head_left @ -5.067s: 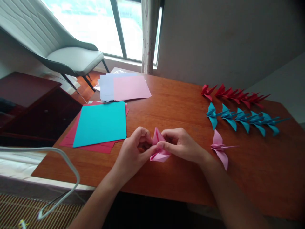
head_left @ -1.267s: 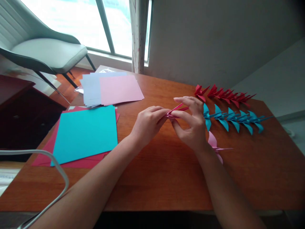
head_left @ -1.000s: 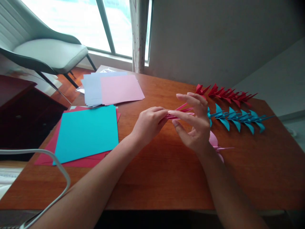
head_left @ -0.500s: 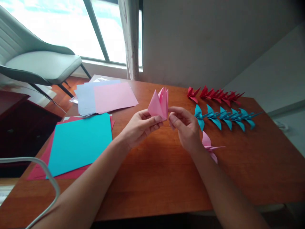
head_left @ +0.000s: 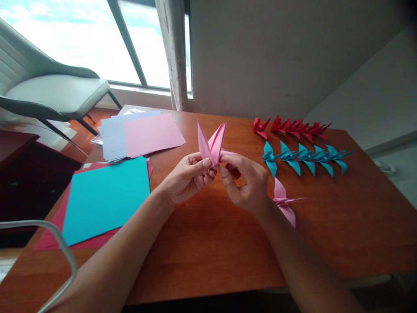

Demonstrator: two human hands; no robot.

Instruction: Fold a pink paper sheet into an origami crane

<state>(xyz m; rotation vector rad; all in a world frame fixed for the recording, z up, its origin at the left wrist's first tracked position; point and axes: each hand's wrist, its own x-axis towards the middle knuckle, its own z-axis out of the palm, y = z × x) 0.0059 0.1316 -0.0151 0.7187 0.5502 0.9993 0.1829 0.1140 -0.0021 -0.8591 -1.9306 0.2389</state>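
Pink fold (head_left: pixel 211 143) held up off the table (head_left: pixel 228 248), about mid-table, between both hands. Two pointed flaps spread upward in a V, narrow base down among the fingertips. Left hand (head_left: pixel 185 178) closed on the base from the left, thumb on the near face, fingers curled behind. Right hand (head_left: pixel 247 182) closed on the same base from the right, thumb and forefinger pinching a small flap, other fingers curled toward the palm. Fingertips of the two hands very close together; touching or not, impossible to tell.

Pink crane (head_left: pixel 282 202) flat on the table just beside the right wrist, partly hidden by it. Farther back, blue cranes (head_left: pixel 302 157) in an overlapping row. Behind those, red cranes (head_left: pixel 293 126) in a second overlapping row near the far edge. Both rows to the right of the fold, apart from the hands.

On the left, teal sheet (head_left: pixel 104 200) lying on red sheets (head_left: pixel 45 239), just beside the left forearm. Behind, pink sheet (head_left: pixel 151 134) on top of fanned lilac sheets (head_left: pixel 109 139). Beyond the far left corner, grey chair (head_left: pixel 55 93) under a bright window (head_left: pixel 81 39), curtain (head_left: pixel 172 52) hanging at its right side. Bent grey tube (head_left: pixel 61 248) in the lower left corner of the view.
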